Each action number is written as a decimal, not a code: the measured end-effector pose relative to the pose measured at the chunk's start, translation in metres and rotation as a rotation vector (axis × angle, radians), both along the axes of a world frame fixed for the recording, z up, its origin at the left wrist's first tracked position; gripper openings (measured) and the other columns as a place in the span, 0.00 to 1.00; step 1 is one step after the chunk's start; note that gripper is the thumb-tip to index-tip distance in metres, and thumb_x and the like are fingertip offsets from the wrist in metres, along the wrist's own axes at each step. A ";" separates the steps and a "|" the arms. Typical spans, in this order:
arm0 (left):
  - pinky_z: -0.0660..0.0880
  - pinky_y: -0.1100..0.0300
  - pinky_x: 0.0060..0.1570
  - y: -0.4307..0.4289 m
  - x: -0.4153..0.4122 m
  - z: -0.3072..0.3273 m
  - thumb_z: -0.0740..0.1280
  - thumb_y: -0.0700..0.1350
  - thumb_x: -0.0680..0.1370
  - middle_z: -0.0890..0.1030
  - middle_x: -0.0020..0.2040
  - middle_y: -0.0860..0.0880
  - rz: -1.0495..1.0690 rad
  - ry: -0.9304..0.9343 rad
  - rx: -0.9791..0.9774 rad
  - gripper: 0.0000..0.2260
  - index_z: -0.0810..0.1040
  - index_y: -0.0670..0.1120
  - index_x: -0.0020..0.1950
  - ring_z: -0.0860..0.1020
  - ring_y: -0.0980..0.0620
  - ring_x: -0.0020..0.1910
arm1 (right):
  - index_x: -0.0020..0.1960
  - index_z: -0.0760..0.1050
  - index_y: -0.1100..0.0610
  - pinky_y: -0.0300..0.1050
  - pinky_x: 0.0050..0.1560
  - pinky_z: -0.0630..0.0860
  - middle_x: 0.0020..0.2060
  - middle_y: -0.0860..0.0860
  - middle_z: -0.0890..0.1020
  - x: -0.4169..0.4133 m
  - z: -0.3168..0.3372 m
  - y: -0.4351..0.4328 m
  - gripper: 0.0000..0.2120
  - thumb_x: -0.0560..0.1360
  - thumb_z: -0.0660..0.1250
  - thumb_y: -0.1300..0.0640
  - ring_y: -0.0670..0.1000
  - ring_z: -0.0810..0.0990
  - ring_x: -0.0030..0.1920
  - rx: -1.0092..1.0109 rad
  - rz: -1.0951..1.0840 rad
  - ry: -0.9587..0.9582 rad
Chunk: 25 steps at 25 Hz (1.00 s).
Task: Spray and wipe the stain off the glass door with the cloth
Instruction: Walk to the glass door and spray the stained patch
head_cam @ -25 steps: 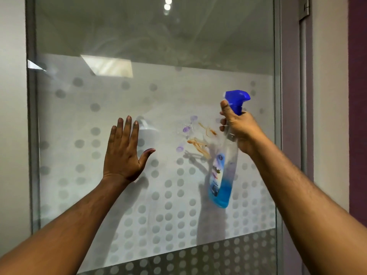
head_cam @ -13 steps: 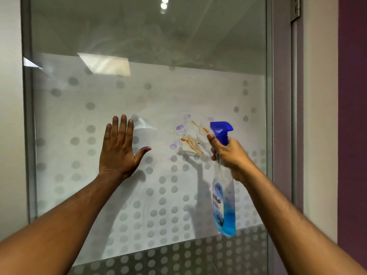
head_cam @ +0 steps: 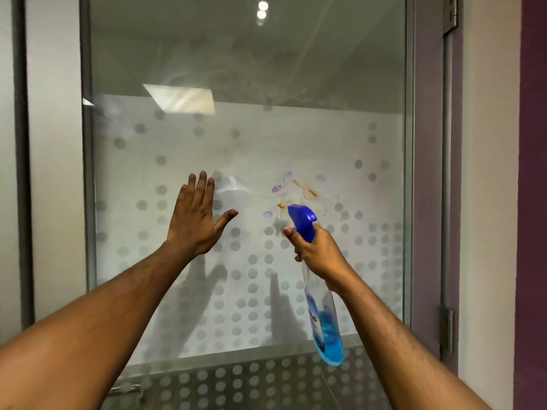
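Observation:
The glass door [head_cam: 296, 137] has a frosted band with grey dots. An orange and purple stain [head_cam: 296, 192] marks the glass right of centre, with fine droplets around it. My right hand [head_cam: 318, 255] grips a clear spray bottle [head_cam: 324, 324] of blue liquid by the neck. Its blue nozzle [head_cam: 302, 220] sits just below the stain and points at the glass. My left hand [head_cam: 195, 220] is flat and open against the glass, left of the stain, fingers up. No cloth is in view.
A grey metal frame [head_cam: 410, 173] borders the door, with hinges [head_cam: 447, 329] on the right post. A white wall [head_cam: 488, 173] and a purple wall [head_cam: 532, 173] lie to the right. A narrow glass side panel [head_cam: 56, 143] stands at the left.
My right hand has lowered the spray bottle from beside the stain to just below it. The view has shifted, so the stain sits higher. My left hand stays pressed on the glass.

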<state>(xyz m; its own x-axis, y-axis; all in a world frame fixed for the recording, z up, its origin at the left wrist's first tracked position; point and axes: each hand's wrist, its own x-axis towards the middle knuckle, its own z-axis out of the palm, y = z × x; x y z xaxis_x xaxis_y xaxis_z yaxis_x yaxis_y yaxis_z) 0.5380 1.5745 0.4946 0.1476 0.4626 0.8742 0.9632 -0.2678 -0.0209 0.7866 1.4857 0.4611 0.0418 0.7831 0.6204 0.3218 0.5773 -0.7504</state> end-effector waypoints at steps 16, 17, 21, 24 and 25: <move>0.56 0.48 0.76 -0.147 -0.117 -0.147 0.57 0.57 0.79 0.67 0.75 0.41 0.017 -0.246 -0.189 0.30 0.64 0.38 0.74 0.59 0.43 0.77 | 0.42 0.68 0.46 0.45 0.42 0.78 0.36 0.48 0.78 -0.172 -0.101 -0.038 0.14 0.72 0.66 0.37 0.51 0.80 0.40 -0.117 0.061 0.207; 0.57 0.48 0.75 -0.161 -0.129 -0.157 0.57 0.56 0.80 0.68 0.73 0.40 0.023 -0.253 -0.215 0.28 0.66 0.38 0.73 0.60 0.42 0.76 | 0.41 0.68 0.45 0.44 0.41 0.78 0.36 0.48 0.78 -0.185 -0.107 -0.046 0.13 0.72 0.66 0.37 0.51 0.80 0.39 -0.115 0.052 0.205; 0.64 0.54 0.68 -0.228 -0.190 -0.205 0.58 0.55 0.80 0.78 0.64 0.41 0.037 -0.278 -0.301 0.22 0.75 0.39 0.64 0.70 0.40 0.69 | 0.41 0.68 0.45 0.39 0.34 0.74 0.33 0.48 0.77 -0.245 -0.141 -0.091 0.13 0.73 0.65 0.38 0.48 0.76 0.34 -0.124 0.046 0.177; 0.66 0.56 0.64 -0.285 -0.240 -0.248 0.58 0.55 0.80 0.80 0.59 0.41 0.076 -0.401 -0.360 0.21 0.77 0.39 0.60 0.74 0.41 0.64 | 0.44 0.70 0.48 0.38 0.34 0.74 0.32 0.47 0.76 -0.295 -0.174 -0.135 0.13 0.73 0.66 0.40 0.46 0.74 0.32 -0.146 0.052 0.150; 0.67 0.56 0.64 -0.303 -0.254 -0.263 0.60 0.54 0.80 0.80 0.59 0.42 0.098 -0.449 -0.386 0.20 0.77 0.40 0.60 0.74 0.42 0.64 | 0.45 0.71 0.50 0.36 0.33 0.74 0.32 0.47 0.76 -0.310 -0.185 -0.149 0.13 0.73 0.67 0.41 0.45 0.74 0.32 -0.156 0.060 0.155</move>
<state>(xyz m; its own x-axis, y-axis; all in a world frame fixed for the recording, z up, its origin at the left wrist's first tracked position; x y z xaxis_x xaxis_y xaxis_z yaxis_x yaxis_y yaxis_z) 0.2839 1.2720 0.2321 -0.2563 0.7517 0.6077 0.8761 -0.0849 0.4745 0.4763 1.3368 0.2763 0.0780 0.8729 0.4817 0.1640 0.4654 -0.8698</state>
